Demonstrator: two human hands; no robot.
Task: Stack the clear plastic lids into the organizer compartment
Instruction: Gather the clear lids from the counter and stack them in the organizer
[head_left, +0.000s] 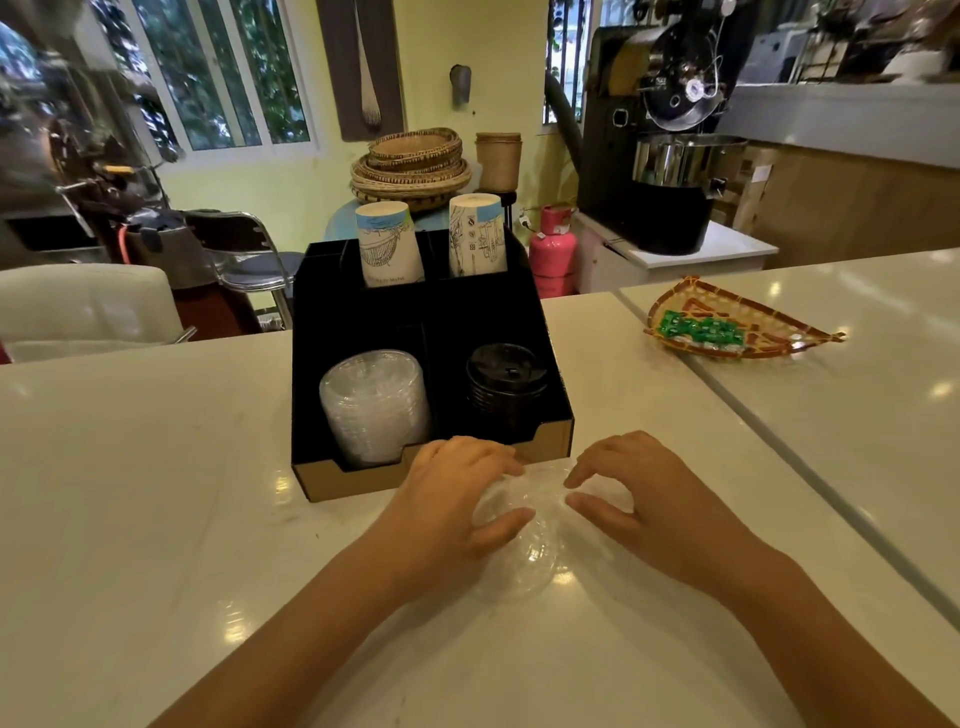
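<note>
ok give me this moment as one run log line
left hand: on clear lids on counter | right hand: fingertips on same lids | organizer: front-left holds clear lid stack

place: café | evidence: coffee roaster (675, 156); counter organizer (311, 364) with paper cups (387, 244), black lids (506, 374)

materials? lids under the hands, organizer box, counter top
Lids: thin clear plastic, glossy; the counter shows through and highlights glint on them.
Organizer: seemingly cardboard or fibreboard, matte black faces with raw tan cut edges along the front.
Counter: polished white stone or solid surface; lamps mirror in it.
</note>
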